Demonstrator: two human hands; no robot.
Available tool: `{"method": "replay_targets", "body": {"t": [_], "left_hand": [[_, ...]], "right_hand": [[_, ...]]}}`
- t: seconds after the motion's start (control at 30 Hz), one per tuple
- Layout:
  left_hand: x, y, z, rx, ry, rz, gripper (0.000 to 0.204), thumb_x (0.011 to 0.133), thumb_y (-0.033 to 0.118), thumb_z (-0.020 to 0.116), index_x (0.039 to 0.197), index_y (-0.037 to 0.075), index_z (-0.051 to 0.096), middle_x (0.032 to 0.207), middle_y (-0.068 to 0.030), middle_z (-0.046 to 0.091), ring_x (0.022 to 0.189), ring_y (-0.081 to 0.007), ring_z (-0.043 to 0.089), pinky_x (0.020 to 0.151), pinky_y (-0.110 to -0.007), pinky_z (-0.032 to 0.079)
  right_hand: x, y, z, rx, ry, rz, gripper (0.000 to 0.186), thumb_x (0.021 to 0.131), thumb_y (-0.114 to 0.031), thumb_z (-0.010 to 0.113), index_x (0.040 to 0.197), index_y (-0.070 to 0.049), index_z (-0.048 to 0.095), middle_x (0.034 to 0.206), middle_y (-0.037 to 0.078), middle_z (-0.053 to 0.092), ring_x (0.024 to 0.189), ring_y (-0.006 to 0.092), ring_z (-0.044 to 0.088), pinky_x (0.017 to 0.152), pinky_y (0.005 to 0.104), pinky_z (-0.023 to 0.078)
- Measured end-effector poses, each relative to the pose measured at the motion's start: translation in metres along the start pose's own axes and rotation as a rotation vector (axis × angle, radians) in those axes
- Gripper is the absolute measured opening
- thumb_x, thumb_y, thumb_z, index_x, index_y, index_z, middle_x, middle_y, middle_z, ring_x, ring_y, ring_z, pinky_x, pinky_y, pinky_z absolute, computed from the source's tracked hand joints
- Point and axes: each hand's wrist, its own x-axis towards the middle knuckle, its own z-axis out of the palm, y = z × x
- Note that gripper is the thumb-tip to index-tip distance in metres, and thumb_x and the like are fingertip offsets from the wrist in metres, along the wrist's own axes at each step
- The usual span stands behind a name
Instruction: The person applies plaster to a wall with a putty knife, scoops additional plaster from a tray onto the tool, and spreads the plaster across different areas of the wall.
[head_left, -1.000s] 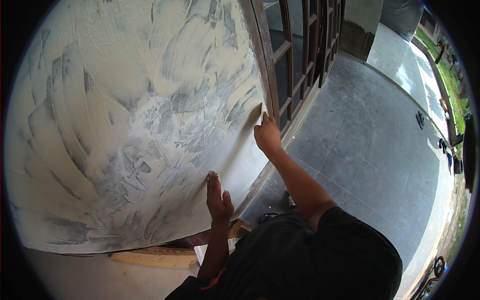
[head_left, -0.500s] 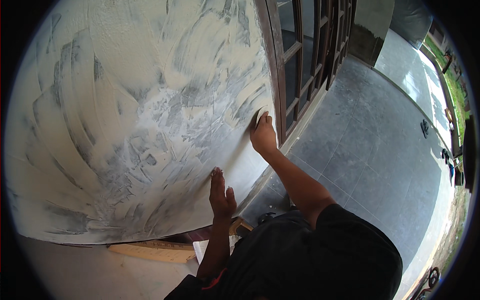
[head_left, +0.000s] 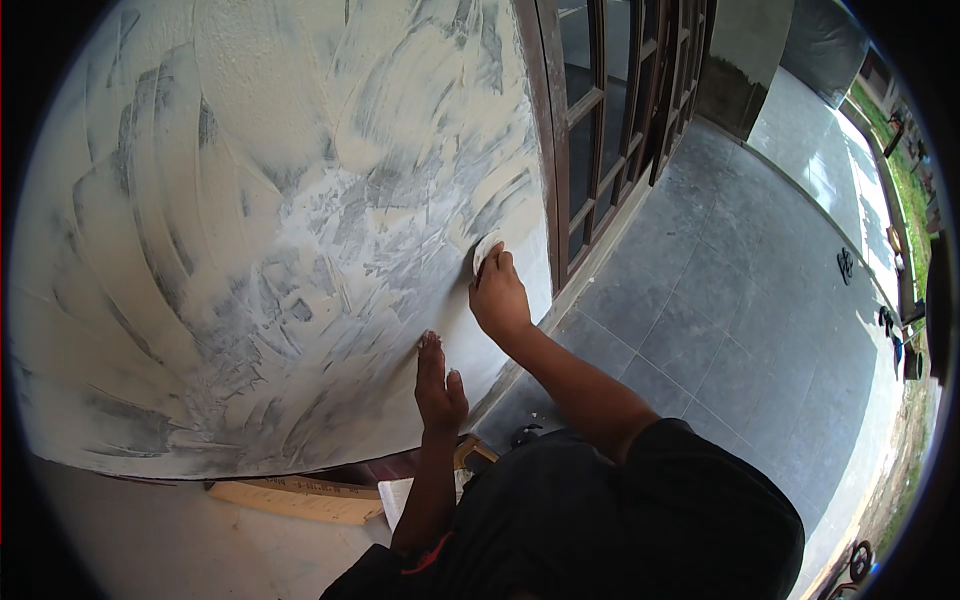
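My right hand (head_left: 500,298) pinches a thin, pale putty spreader (head_left: 486,250) with a rounded edge. Its flat face lies close against the wall (head_left: 230,150), which is streaked with cream and white putty over grey patches. Lower down and to the left, my left hand (head_left: 440,388) is open. Its fingers point upward together with the thumb apart, and the white-smeared fingertips are at the wall; whether they press on it I cannot tell. Smoother white putty covers the wall between my hands.
A brown wooden frame with glass panes (head_left: 580,150) borders the wall on the right. Grey floor tiles (head_left: 690,320) stretch beyond it, with a pair of sandals (head_left: 845,266) on them. Below the wall's lower edge lies a yellowish wooden strip (head_left: 300,502).
My right hand has moved left and slightly down with the putty spreader, away from the wooden frame, and the spreader now shows more of its face. The left hand has barely shifted.
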Motion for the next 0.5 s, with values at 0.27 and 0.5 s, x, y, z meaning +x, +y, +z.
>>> {"method": "replay_targets", "body": {"t": [0.27,0.5], "left_hand": [[-0.002,-0.003,-0.007,-0.002,0.015,0.026,0.048,0.094,0.021,0.039,0.13,-0.009,0.046,0.136,-0.0261,0.046,0.13,-0.0407,0.041,0.111,-0.047,0.028],[-0.002,-0.002,-0.01,0.021,-0.025,-0.006,0.047,0.093,0.02,0.04,0.13,-0.009,0.046,0.136,-0.026,0.046,0.13,-0.0404,0.042,0.111,-0.047,0.03]], "right_hand": [[-0.013,0.057,-0.02,0.176,-0.017,0.154,0.054,0.081,-0.008,0.05,0.13,0.013,0.042,0.105,0.024,0.052,0.091,0.0394,0.059,0.08,0.0444,0.051],[0.0,0.016,-0.003,0.098,-0.072,0.048,0.066,0.083,-0.01,0.056,0.136,0.016,0.027,0.112,0.027,0.047,0.1,0.04,0.056,0.082,0.0406,0.052]]}}
